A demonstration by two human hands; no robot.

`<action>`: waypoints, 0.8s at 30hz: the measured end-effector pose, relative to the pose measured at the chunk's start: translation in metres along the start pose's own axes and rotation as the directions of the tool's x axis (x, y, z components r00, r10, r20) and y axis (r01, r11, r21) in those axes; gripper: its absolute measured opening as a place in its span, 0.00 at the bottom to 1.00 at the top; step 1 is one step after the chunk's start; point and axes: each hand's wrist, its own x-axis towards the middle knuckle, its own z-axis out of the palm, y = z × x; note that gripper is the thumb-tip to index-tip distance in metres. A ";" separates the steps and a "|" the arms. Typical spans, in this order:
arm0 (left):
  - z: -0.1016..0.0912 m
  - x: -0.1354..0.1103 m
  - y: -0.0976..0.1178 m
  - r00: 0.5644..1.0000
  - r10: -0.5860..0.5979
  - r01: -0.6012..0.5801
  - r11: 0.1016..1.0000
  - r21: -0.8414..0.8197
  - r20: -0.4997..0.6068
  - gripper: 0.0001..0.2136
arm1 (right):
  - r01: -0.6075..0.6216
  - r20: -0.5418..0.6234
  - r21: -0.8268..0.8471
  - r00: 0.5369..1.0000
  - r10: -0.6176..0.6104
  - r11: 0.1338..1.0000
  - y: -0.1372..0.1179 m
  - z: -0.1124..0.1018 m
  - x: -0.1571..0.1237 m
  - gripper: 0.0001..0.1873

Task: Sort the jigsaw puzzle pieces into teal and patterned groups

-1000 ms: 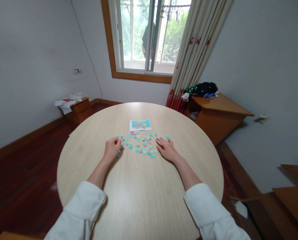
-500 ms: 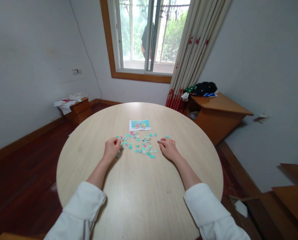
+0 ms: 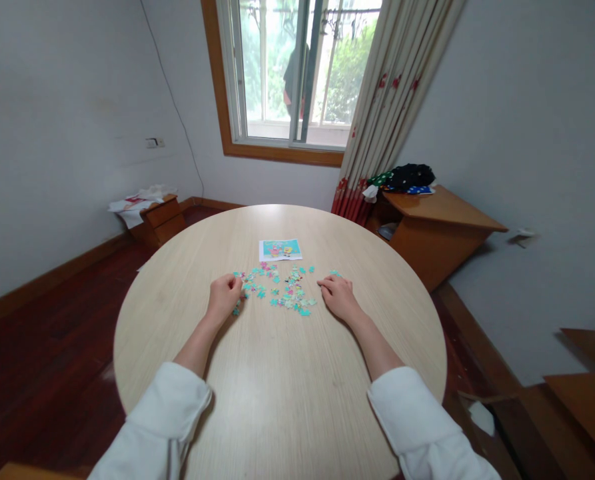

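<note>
Many small jigsaw puzzle pieces (image 3: 304, 312), mostly turquoise with some pink and yellow, lie scattered on the round wooden table (image 3: 282, 387). Behind them is a picture sheet (image 3: 281, 250) with cartoon figures on a turquoise ground. My left hand (image 3: 224, 295) rests in a loose fist at the left edge of the pieces, a few of them close against it; whatever its fingers may hold is hidden. To the right of the pieces lies my right hand (image 3: 338, 295), palm down, with the index finger stretched out and the others slightly bent. Nothing shows in it.
A low cabinet (image 3: 162, 217) with papers on top stands at the left wall. Right of the curtain (image 3: 402, 80), a wooden desk (image 3: 447, 213) carries a heap of cloth (image 3: 410, 177). Brown wooden furniture (image 3: 582, 407) is at the lower right.
My right hand has shifted very slightly to the right, its fingertips a bit further from the pieces. My left hand and the pieces stay as they were.
</note>
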 end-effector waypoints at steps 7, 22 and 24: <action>0.000 0.000 -0.001 1.000 0.012 -0.012 1.000 0.000 0.001 0.15 | -0.088 -0.037 -0.047 0.996 0.086 0.995 0.006 -0.010 -0.001 0.13; 0.000 0.001 -0.002 1.000 0.015 -0.015 1.000 0.009 -0.009 0.15 | -0.284 -0.097 -0.140 0.957 0.272 0.949 0.020 -0.017 -0.003 0.17; 0.000 0.001 -0.003 1.000 0.020 -0.020 1.000 0.010 -0.009 0.15 | -0.283 -0.088 -0.150 0.958 0.272 0.947 0.019 -0.018 -0.003 0.18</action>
